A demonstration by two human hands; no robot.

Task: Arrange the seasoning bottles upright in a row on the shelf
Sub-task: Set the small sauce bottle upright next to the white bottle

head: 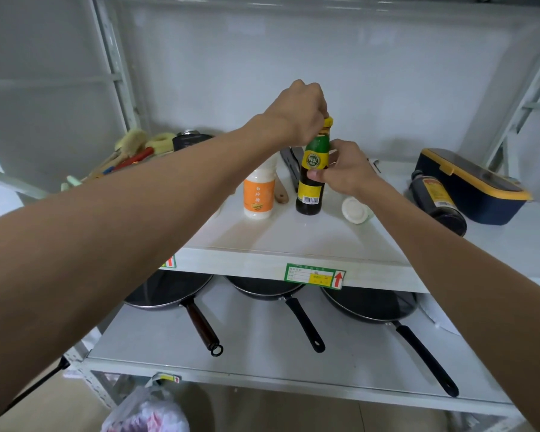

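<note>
A dark bottle with a green neck, yellow labels and a yellow cap (310, 194) stands upright on the white shelf (293, 238). My left hand (296, 110) grips its cap from above. My right hand (343, 173) holds its middle from the right, thumb on the label. Just left of it stands a white bottle with an orange label (258, 194), upright. A small white bottle (355, 210) lies on its side to the right, its base towards me. Further right a dark bottle with a yellow label (438, 202) lies on its side.
A navy box with yellow trim (471, 185) sits at the shelf's right end. Brushes and utensils (128, 154) are piled at the back left; tongs (290, 169) and a wooden handle (281, 194) lie behind the bottles. Three black pans (368, 304) rest on the lower shelf.
</note>
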